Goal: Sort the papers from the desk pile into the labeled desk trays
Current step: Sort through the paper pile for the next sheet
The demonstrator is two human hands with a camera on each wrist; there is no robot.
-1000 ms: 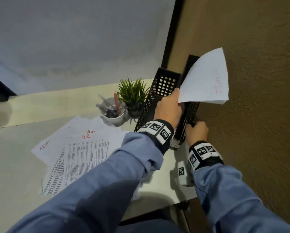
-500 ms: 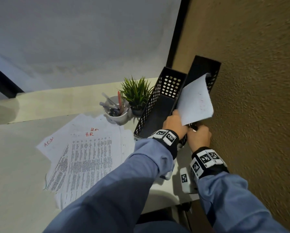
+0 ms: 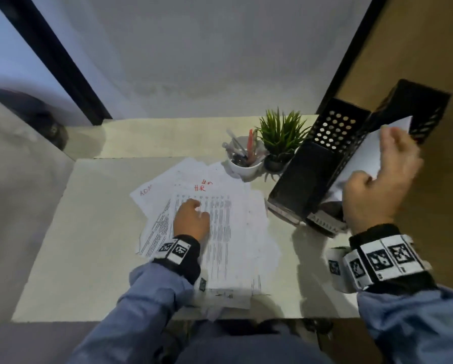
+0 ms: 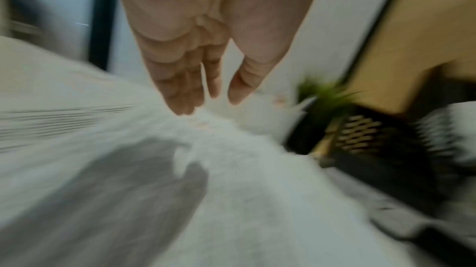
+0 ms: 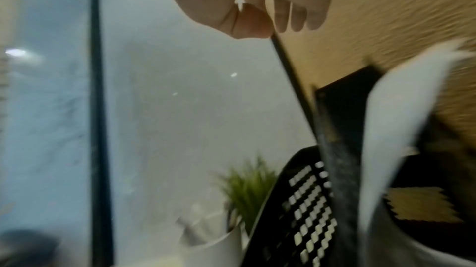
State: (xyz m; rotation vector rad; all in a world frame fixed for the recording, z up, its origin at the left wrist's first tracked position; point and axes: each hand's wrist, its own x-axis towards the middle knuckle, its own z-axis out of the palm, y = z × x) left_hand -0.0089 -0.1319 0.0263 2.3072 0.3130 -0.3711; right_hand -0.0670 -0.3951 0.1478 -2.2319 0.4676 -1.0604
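Note:
A pile of printed papers (image 3: 233, 232) (image 4: 231, 190) lies mid-desk; the top sheet is marked "HR" in red, another "ADM". My left hand (image 3: 196, 206) (image 4: 211, 100) rests on the pile, fingers straight, holding nothing. Two black perforated trays stand at the right: the left tray (image 3: 333, 127) (image 5: 309, 200) and the right tray (image 3: 424, 106) (image 5: 340, 108). A white sheet (image 3: 364, 156) (image 5: 391, 128) stands curled in the right tray. My right hand (image 3: 382, 158) (image 5: 273, 24) hovers over that sheet with loosely curled fingers; in the right wrist view it holds nothing.
A white cup of pens (image 3: 243, 164) and a small green plant (image 3: 283, 137) stand between the pile and the trays. A brown textured wall (image 3: 443, 48) runs close along the right tray. The pale desk (image 3: 88, 232) extends to the left.
My left hand let go of the sheet and moved left onto the pile. The sheet now stands in the right tray, and my right hand lifted from the tray front.

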